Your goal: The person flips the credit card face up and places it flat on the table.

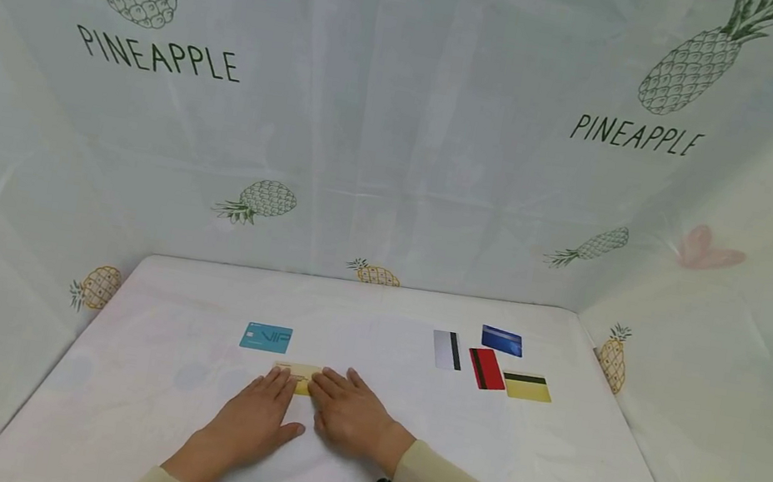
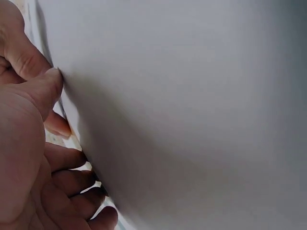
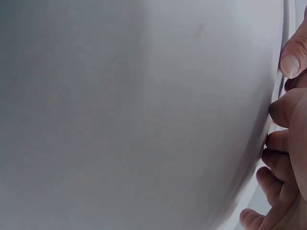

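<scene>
A yellow card (image 1: 302, 380) lies flat on the white table, partly hidden under fingertips. My left hand (image 1: 255, 420) rests palm down with its fingers fairly straight, their tips on the card's left part and the thumb out to the side. From the right, my right hand (image 1: 352, 418) touches the card's other end with its fingertips. Just beyond the left fingertips is a blue VIP card (image 1: 266, 337). In the left wrist view the left hand (image 2: 43, 143) has its fingertips down at the table surface. The right hand's fingers (image 3: 278, 163) also meet the surface in the right wrist view.
Toward the back right of the table (image 1: 393, 436) lie a silver card (image 1: 447, 350), a red card (image 1: 487, 369), a dark blue card (image 1: 502, 341) and a gold card (image 1: 527, 386). A pineapple-print sheet (image 1: 393, 149) hangs behind and at both sides.
</scene>
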`<state>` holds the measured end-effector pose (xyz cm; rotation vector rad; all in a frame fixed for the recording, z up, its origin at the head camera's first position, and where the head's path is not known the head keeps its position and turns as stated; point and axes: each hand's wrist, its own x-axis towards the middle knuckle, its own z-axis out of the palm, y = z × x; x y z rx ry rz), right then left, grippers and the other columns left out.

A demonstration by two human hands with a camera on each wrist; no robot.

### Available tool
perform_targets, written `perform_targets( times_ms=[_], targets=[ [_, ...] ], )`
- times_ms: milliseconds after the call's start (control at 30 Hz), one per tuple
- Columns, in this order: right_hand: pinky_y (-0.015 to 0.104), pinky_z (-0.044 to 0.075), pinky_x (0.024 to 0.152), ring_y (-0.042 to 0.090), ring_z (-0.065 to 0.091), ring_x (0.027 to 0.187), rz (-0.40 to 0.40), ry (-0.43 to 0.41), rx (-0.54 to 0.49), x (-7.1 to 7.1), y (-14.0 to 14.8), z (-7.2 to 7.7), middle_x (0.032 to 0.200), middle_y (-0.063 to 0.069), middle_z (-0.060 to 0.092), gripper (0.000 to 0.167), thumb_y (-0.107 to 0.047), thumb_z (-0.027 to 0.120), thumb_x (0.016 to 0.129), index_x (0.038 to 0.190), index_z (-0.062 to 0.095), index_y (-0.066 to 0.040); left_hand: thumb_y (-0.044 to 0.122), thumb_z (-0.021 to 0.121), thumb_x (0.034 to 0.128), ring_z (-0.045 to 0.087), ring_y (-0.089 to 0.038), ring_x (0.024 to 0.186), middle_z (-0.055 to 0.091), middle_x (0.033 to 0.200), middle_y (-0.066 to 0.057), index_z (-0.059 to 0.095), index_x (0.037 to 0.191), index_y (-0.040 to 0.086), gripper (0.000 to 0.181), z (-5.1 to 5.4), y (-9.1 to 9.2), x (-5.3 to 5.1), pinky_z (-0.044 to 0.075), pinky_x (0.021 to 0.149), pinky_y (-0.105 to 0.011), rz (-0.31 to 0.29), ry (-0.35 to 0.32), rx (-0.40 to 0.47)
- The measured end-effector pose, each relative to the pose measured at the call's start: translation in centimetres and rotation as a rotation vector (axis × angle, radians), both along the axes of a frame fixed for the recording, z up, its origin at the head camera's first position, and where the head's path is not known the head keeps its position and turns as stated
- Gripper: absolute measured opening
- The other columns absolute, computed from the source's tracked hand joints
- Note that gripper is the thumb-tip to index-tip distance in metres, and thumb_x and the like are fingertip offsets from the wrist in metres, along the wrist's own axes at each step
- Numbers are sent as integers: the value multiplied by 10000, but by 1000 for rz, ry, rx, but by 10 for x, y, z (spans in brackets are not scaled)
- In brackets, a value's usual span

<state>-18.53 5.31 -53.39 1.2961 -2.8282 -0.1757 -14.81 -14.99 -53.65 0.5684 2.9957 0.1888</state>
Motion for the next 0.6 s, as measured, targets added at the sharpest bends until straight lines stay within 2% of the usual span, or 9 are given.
perform_targets(
  times_ms=[133, 367, 600],
  targets=[
    [458, 269, 1122, 154, 269, 1431, 11, -13, 16, 1, -11, 0, 1544, -29, 349, 522, -380, 398, 1030, 1502, 388, -157, 584, 587, 900, 263, -376, 1417, 337, 1512, -232, 407, 1438, -59, 857, 2, -11, 3, 260, 1114, -509, 13, -14, 21],
    [440, 261, 1127, 138, 250, 1436, 13, -17, 27, 2, -30, -3, 1555, -40, 325, 534, -407, 360, 1038, 1517, 357, -173, 581, 586, 903, 260, -388, 1415, 334, 1507, -249, 408, 1429, -77, 861, -1, -28, 3, 270, 1109, -510, 35, -16, 29],
    [436, 266, 1126, 135, 249, 1436, 26, -18, 25, 1, -44, -3, 1557, -49, 317, 529, -409, 349, 1041, 1518, 357, -181, 585, 584, 902, 260, -414, 1408, 333, 1497, -275, 401, 1421, -100, 878, 5, -37, 5, 273, 1099, -534, 39, -18, 21]
  ],
)
